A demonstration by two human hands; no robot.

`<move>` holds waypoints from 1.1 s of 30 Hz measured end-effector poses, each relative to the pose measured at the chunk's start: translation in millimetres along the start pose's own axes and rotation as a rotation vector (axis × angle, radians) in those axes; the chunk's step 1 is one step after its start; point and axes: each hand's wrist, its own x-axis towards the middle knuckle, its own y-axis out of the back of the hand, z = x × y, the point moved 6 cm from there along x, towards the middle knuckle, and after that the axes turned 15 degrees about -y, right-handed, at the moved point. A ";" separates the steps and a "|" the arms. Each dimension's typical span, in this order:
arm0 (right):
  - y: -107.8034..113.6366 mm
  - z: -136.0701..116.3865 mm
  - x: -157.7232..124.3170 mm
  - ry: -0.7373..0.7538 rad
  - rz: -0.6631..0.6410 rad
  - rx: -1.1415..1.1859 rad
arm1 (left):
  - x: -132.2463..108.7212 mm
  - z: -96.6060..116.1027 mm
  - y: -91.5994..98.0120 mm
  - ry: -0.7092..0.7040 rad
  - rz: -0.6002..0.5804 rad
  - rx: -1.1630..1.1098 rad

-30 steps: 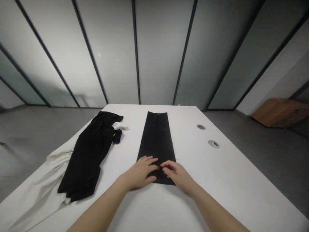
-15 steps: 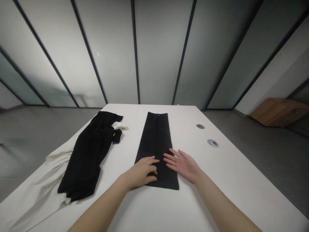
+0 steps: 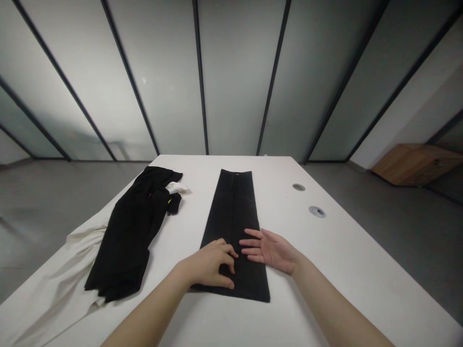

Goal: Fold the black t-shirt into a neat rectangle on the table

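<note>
A long black garment, which looks like trousers, lies flat down the middle of the white table. Its waist end points away from me, and a line runs down its centre. My left hand is over the near left part of the cloth, fingers bent and apart, with no cloth gripped. At the right edge, my right hand has its fingers spread over the fabric and its palm turned inward. Both hands are open; whether the fingertips press on the cloth is unclear.
On the left lies a heap of black clothing with a white cloth under it and a small white piece beside it. Two round table inserts are on the right. Behind stand frosted glass panels and a wooden cabinet.
The near hem of the black garment now reaches closer to me, and its waist end has hardly moved. My left hand has bent its fingers more; the right has shifted slightly nearer.
</note>
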 end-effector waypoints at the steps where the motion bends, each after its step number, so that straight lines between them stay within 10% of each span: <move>1: 2.1 0.9 2.4 0.000 0.026 0.013 | 0.4 1.6 0.2 -0.005 0.002 -0.004; 9: 55.7 -31.3 -2.8 0.476 0.415 0.378 | 4.6 6.7 0.6 -0.004 0.004 -0.030; 19: -8.5 -3.8 -5.9 0.086 -0.028 -0.032 | 6.2 16.1 -15.0 -0.029 -0.076 -0.213; 23: -3.9 2.5 0.0 0.002 0.026 -0.017 | 12.8 12.8 -9.6 -0.024 0.029 -0.036; 33: 45.0 -29.4 0.1 0.394 0.287 0.305 | 8.4 9.5 -15.3 0.041 -0.078 0.051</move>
